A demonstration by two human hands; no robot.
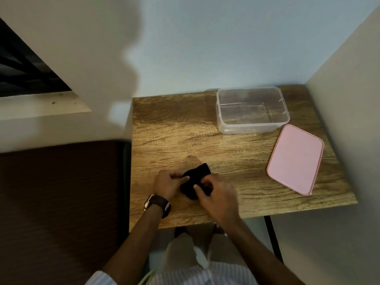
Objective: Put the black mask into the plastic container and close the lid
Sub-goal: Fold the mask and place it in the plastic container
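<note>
Both hands at table (226, 153) near edge: left hand (166, 185) and right hand (218, 197) fingers pinched on black mask (195, 182). Soft, light, floppy cloth; bunch it, grip folded middle. Plastic container (253, 110) open at far right corner, pink lid (296, 158) beside it.

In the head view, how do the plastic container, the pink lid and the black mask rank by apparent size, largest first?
1. Plastic container and pink lid: these look alike, and the lid is nearer the camera, so no ranking.
2. Black mask: clearly smallest, though both hands partly cover it.
</note>
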